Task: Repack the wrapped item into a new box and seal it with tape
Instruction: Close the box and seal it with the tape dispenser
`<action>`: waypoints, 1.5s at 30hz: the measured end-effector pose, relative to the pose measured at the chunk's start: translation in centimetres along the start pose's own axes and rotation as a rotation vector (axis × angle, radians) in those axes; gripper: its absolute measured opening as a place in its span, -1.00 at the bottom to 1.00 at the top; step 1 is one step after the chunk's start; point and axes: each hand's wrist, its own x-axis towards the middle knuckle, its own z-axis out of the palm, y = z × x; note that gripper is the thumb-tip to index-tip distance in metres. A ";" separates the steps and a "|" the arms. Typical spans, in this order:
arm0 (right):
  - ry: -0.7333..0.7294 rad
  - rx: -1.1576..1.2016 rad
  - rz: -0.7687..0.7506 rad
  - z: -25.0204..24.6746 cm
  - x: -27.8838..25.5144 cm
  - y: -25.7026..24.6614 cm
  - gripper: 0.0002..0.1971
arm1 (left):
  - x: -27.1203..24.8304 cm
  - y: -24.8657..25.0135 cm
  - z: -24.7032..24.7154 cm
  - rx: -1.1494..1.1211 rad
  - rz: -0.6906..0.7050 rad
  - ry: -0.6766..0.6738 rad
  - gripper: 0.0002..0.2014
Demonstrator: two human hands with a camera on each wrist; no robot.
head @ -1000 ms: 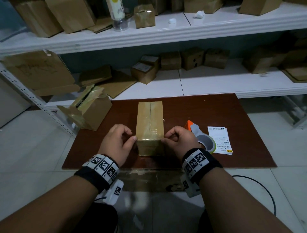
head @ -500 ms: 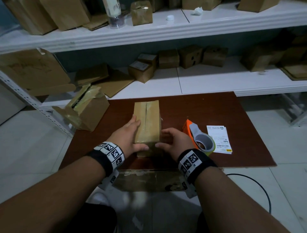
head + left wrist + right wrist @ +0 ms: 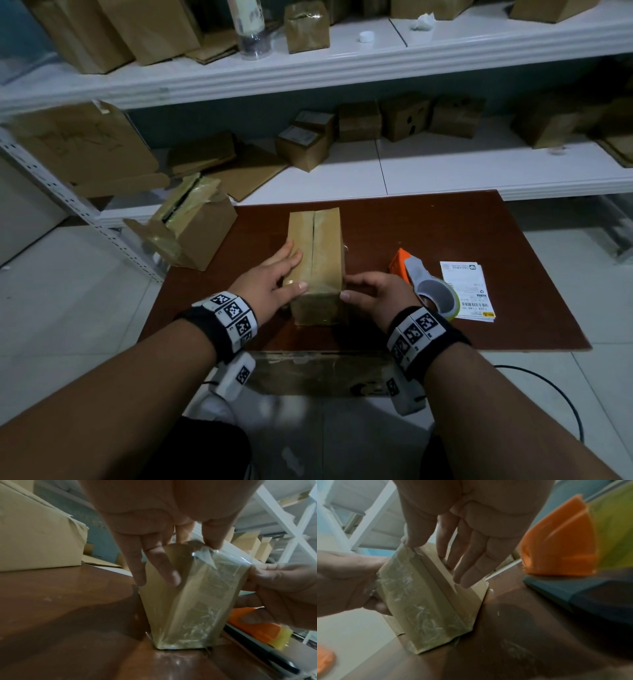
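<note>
A closed brown cardboard box [image 3: 315, 260], its top seam and near end covered in clear tape, lies lengthwise on the dark wooden board [image 3: 445, 233]. My left hand [image 3: 291, 270] lies flat against the box's left side with straight fingers [image 3: 159, 568], thumb on the top near edge. My right hand [image 3: 356, 286] rests against the right side by the near corner, fingers [image 3: 471, 563] extended, thumb at the top corner. The taped near face of the box [image 3: 188, 601] shows between both hands. An orange and grey tape dispenser [image 3: 421, 284] lies just right of my right hand.
Printed shipping labels [image 3: 469, 291] lie right of the dispenser. An old opened box [image 3: 191, 233] with loose tape leans at the board's left edge. White shelves [image 3: 445, 164] behind hold several small cartons. A black cable [image 3: 548, 380] runs on the floor at the right.
My left hand has uncurled and slid forward along the box's left side. My right hand has opened from a curled hold at the near end to lie along the right side.
</note>
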 end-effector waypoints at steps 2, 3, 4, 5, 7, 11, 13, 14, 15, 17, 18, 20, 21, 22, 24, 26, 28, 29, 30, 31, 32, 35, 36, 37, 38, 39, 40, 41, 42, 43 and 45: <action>0.003 0.046 0.015 0.0 -0.2 0.2 -0.63 | -0.1 0.3 0.4 -0.073 -0.016 0.017 -0.36; -0.003 0.074 0.025 0.0 -0.4 0.1 -0.63 | -0.1 0.4 0.5 -0.100 -0.020 0.022 -0.37; -0.011 0.100 0.035 -0.1 -0.6 0.0 -0.62 | -0.1 0.5 0.7 -0.121 -0.024 0.027 -0.38; -0.017 0.119 0.043 -0.1 -0.7 -0.1 -0.62 | -0.1 0.5 0.7 -0.134 -0.027 0.037 -0.39; -0.023 0.146 0.056 0.2 -0.8 -0.2 -0.61 | -0.2 0.5 0.9 -0.143 -0.030 0.053 -0.42; -0.014 0.371 0.117 1.9 -1.1 -1.5 -0.52 | -0.3 0.9 1.4 -0.107 -0.020 0.069 -0.45; 0.029 0.416 0.110 2.8 -1.2 -2.5 -0.47 | -0.4 0.9 1.9 -0.082 0.014 0.091 -0.47; 0.045 0.380 0.115 3.3 -1.0 -2.8 -0.42 | -0.4 0.7 2.1 -0.054 0.034 0.109 -0.48; 0.057 0.323 0.123 3.7 -0.9 -3.0 -0.36 | -0.4 0.4 2.4 -0.028 0.053 0.125 -0.49; 0.077 0.261 0.159 4.6 -0.6 -3.1 -0.30 | -0.4 0.0 2.7 0.004 0.062 0.147 -0.50; 0.089 0.278 0.180 4.9 -0.5 -3.1 -0.30 | -0.3 0.0 2.9 0.016 0.055 0.160 -0.50; 0.121 0.349 0.223 5.4 -0.3 -3.1 -0.35 | -0.2 0.3 3.2 0.013 0.035 0.173 -0.50; 0.141 0.389 0.238 5.6 -0.3 -3.2 -0.38 | -0.1 0.4 3.5 -0.008 0.027 0.172 -0.50; 0.161 0.431 0.251 5.7 -0.3 -3.2 -0.40 | 0.0 0.4 3.8 -0.048 0.023 0.168 -0.49; 0.183 0.483 0.277 5.6 -0.2 -3.2 -0.40 | 0.1 0.5 4.2 -0.174 0.014 0.175 -0.49; 0.173 0.495 0.309 5.4 -0.1 -3.3 -0.39 | 0.1 1.0 4.8 -0.390 -0.050 0.195 -0.46; 0.165 0.491 0.335 5.3 -0.1 -3.5 -0.37 | 0.0 2.2 5.2 -0.722 -0.205 0.252 -0.43; 0.162 0.484 0.343 5.3 -0.2 -3.6 -0.36 | 0.1 2.5 5.6 -0.793 -0.270 0.306 -0.45; 0.163 0.475 0.344 5.3 -0.1 -3.6 -0.36 | 0.2 2.6 5.8 -0.736 -0.315 0.347 -0.48; 0.165 0.464 0.340 5.3 -0.1 -3.6 -0.37 | 0.1 2.8 5.9 -0.650 -0.373 0.359 -0.50; 0.165 0.455 0.333 5.3 0.0 -3.5 -0.39 | 0.1 2.7 6.1 -0.559 -0.405 0.356 -0.48; 0.139 0.434 0.330 5.1 0.0 -3.4 -0.40 | -0.1 2.3 6.3 -0.544 -0.438 0.330 -0.43; 0.120 0.428 0.340 5.0 0.0 -3.4 -0.37 | -0.2 2.1 6.3 -0.570 -0.443 0.333 -0.44; 0.094 0.420 0.358 4.8 -0.1 -3.4 -0.33 | -0.2 2.2 6.2 -0.578 -0.431 0.333 -0.44; 0.067 0.408 0.377 4.6 0.0 -3.4 -0.30 | -0.3 2.3 6.1 -0.571 -0.413 0.330 -0.44; 0.047 0.395 0.389 4.5 0.0 -3.4 -0.27 | -0.4 2.2 6.1 -0.564 -0.394 0.332 -0.44; 0.033 0.381 0.393 4.3 0.0 -3.3 -0.27 | -0.5 2.2 6.1 -0.572 -0.394 0.331 -0.44; 0.023 0.366 0.393 4.2 0.1 -3.3 -0.27 | -0.6 2.3 6.0 -0.594 -0.397 0.329 -0.45; 0.017 0.354 0.393 4.2 0.1 -3.2 -0.27 | -0.7 2.4 5.9 -0.616 -0.397 0.326 -0.45; 0.014 0.346 0.391 4.1 0.1 -3.3 -0.27 | -0.8 2.6 5.8 -0.624 -0.391 0.321 -0.44; 0.012 0.342 0.387 4.2 0.0 -3.2 -0.26 | -0.8 2.8 5.7 -0.626 -0.399 0.323 -0.45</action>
